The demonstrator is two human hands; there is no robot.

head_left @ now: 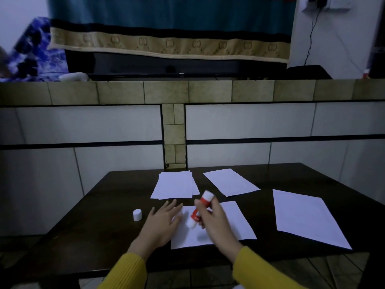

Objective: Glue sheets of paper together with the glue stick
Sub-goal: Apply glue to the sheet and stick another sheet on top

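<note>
A white sheet of paper (235, 224) lies on the dark table (108, 222) in front of me. My right hand (212, 222) grips a red and white glue stick (199, 209), tilted, with its white tip down on the sheet's left part. My left hand (161, 222) lies flat with fingers spread, pressing the sheet's left edge. The stick's white cap (137, 214) stands on the table to the left of my left hand.
A small stack of white sheets (175, 185) lies at the table's far middle. A single sheet (230, 181) lies to its right, and a larger sheet (306, 217) lies at the right. A tiled wall stands behind the table.
</note>
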